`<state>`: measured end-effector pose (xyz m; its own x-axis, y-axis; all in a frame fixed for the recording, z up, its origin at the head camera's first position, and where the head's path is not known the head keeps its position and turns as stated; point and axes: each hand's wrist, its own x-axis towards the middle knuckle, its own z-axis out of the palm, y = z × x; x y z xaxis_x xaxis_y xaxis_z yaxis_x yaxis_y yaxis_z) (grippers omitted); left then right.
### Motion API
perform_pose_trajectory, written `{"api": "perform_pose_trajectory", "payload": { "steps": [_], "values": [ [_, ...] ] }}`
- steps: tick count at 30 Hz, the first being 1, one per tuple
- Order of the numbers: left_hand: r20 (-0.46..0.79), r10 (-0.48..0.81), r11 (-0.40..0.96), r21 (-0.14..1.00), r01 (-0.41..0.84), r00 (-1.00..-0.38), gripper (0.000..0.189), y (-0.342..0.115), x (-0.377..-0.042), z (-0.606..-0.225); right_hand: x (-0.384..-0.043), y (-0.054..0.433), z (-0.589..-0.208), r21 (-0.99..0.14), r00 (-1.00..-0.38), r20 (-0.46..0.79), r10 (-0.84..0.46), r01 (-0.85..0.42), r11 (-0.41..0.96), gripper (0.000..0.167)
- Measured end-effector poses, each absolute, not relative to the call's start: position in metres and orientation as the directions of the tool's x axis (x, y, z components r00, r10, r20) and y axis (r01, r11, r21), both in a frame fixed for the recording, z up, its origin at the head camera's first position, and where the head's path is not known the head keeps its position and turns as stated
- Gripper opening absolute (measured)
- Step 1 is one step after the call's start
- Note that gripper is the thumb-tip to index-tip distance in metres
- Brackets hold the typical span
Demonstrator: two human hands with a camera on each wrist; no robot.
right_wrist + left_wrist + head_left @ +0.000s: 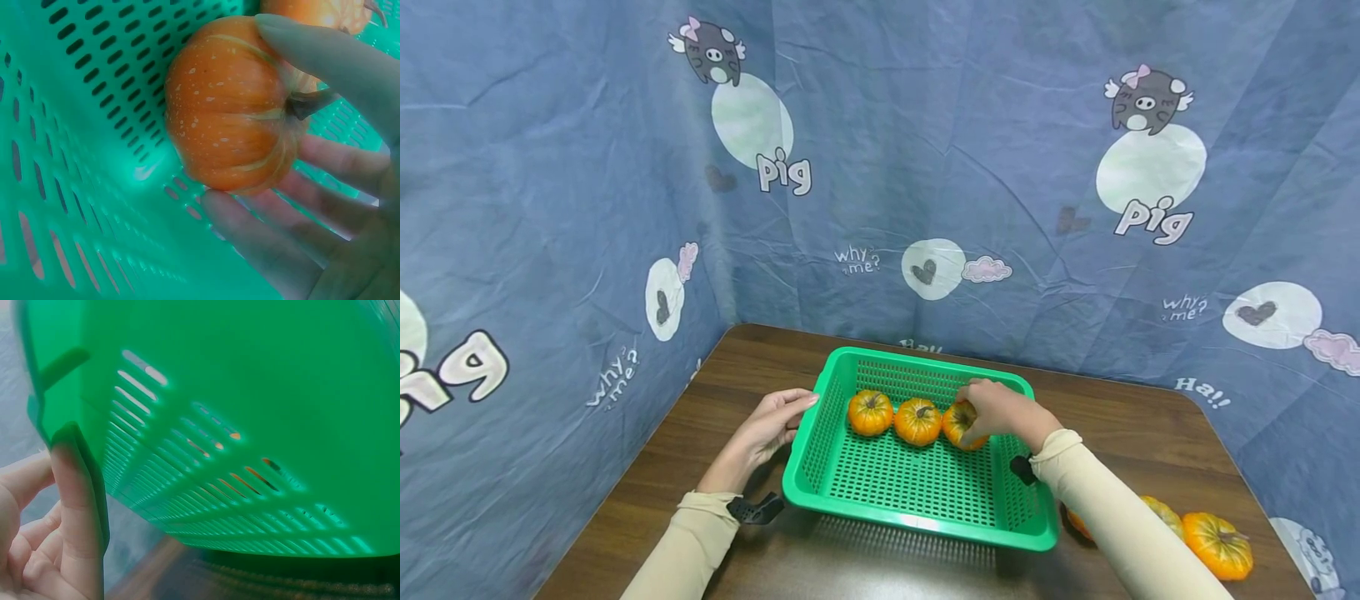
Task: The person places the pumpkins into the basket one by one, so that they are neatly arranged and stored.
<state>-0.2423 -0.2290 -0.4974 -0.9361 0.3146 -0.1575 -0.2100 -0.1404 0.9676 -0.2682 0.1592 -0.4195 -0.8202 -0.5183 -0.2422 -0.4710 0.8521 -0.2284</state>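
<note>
My right hand (1006, 412) has its thumb and fingers curved around a pumpkin (219, 112), at the right end of a row inside the green basket (917, 523). Two other pumpkins (917, 422) share that row, so I count three in; at least three loose pumpkins (1217, 546) lie outside on the table (1127, 417), partly behind my sleeve (1112, 508). My left hand (767, 427) pinches the basket's left rim. The blue cloth (1037, 83) reads "pig", "why me?" and "Ha!!" — I see no brand or label on basket or pumpkins.
</note>
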Motion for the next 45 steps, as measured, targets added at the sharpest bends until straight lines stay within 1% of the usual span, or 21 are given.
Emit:
{"api": "perform_pose_trajectory", "payload": {
  "steps": [8,26,35,42,45],
  "values": [
    [-0.154,0.316,-0.141,0.968,-0.207,-0.936,0.021,-0.229,-0.242,-0.497,-0.266,0.157,-0.42,-0.225,-0.811,-0.261,-0.523,-0.476,0.85,0.064],
    [-0.152,0.321,-0.148,0.967,-0.207,-0.935,0.018,-0.228,-0.241,-0.496,-0.268,0.157,-0.422,-0.222,-0.807,-0.268,-0.526,-0.479,0.849,0.066],
    [-0.15,0.321,-0.135,0.97,-0.202,-0.935,0.021,-0.229,-0.241,-0.496,-0.265,0.161,-0.41,-0.28,-0.81,-0.266,-0.522,-0.454,0.846,0.065],
    [-0.146,0.321,-0.136,0.971,-0.198,-0.936,0.022,-0.229,-0.241,-0.496,-0.268,0.167,-0.405,-0.304,-0.803,-0.225,-0.552,-0.48,0.823,0.065],
    [-0.143,0.325,-0.137,0.971,-0.196,-0.935,0.022,-0.229,-0.241,-0.496,-0.268,0.17,-0.4,-0.331,-0.804,-0.22,-0.553,-0.472,0.817,0.065]
  ]
}}
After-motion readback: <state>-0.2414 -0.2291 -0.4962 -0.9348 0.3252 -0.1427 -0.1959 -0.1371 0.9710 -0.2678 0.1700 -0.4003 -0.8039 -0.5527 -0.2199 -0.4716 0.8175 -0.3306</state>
